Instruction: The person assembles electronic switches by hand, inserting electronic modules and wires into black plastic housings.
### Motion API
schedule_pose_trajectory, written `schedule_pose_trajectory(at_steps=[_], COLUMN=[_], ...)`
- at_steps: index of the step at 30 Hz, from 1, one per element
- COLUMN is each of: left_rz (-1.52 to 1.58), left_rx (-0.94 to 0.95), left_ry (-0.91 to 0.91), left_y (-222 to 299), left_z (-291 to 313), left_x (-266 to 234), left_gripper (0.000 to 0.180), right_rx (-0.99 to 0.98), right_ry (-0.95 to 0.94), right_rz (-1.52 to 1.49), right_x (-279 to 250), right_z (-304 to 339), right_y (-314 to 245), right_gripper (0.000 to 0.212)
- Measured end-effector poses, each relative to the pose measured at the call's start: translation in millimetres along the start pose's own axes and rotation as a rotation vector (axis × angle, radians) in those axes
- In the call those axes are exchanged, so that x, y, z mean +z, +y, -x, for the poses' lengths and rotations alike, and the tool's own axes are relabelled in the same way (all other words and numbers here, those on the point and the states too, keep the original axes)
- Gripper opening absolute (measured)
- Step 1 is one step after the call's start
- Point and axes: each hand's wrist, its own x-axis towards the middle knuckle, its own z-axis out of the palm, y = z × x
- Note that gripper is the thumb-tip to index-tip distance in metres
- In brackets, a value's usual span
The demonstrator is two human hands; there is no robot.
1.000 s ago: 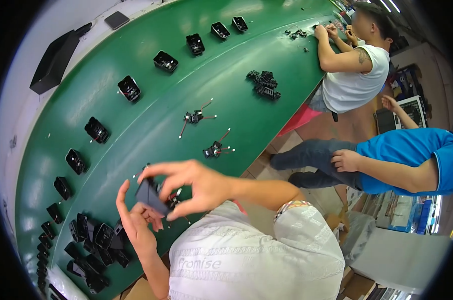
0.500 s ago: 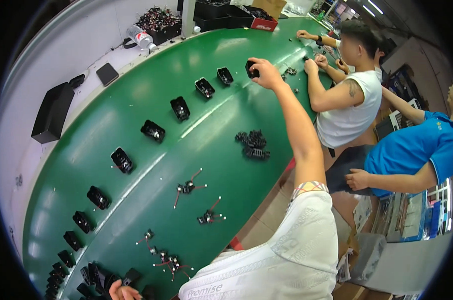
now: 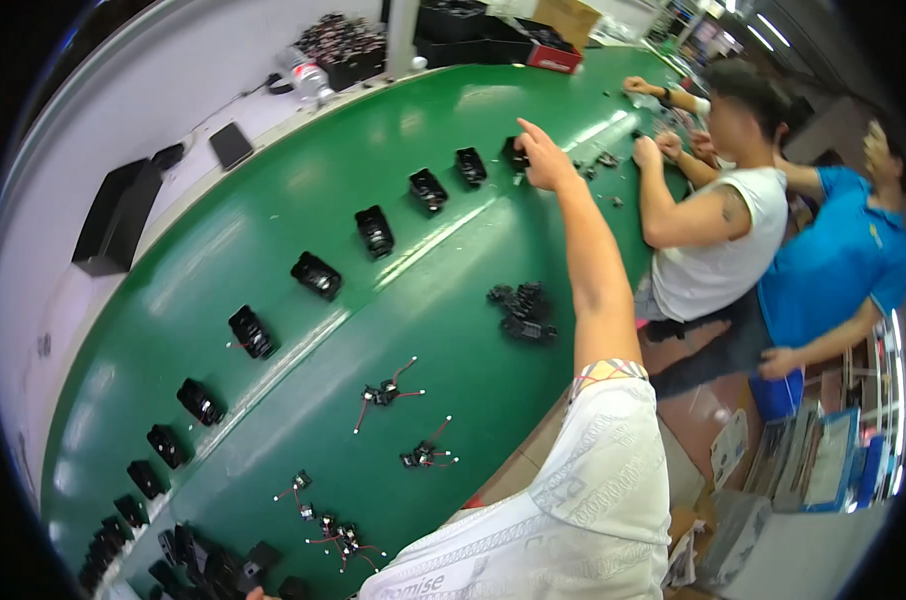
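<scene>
My right arm reaches far across the green table, and my right hand [image 3: 545,162] is beside a small black open housing [image 3: 514,153] at the far end of a row. Its index finger is stretched out past the housing; the other fingers are partly hidden. Further black housings, such as one [image 3: 375,231] mid-row and one [image 3: 251,332] nearer, stand in a curved line with small parts inside. Only a sliver of my left hand [image 3: 258,594] shows at the lower edge, next to a heap of black housings [image 3: 198,558]; its fingers are out of sight.
Small modules with red wires [image 3: 380,393] and a pile of black parts [image 3: 523,310] lie on the green table [image 3: 273,420]. A bottle [image 3: 308,75], a phone [image 3: 231,145] and a black box [image 3: 118,222] line the ledge. Co-workers in white [image 3: 718,235] and blue [image 3: 838,250] are at right.
The housing my right hand held now stands on the table, with the index finger stretched out. My left hand has mostly slipped below the edge. The blue-shirted person has shifted.
</scene>
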Motion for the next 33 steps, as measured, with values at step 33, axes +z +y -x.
schedule_pose_trajectory(at_steps=[33], left_rz=[0.358], left_rx=[0.190], left_ry=[-0.039], left_y=[-59], left_z=[13], left_x=[11], left_gripper=[0.059], right_rx=[0.197], right_ry=[0.107], right_rz=[-0.896], right_x=[-143], right_z=[270], right_y=[-400], right_gripper=[0.022])
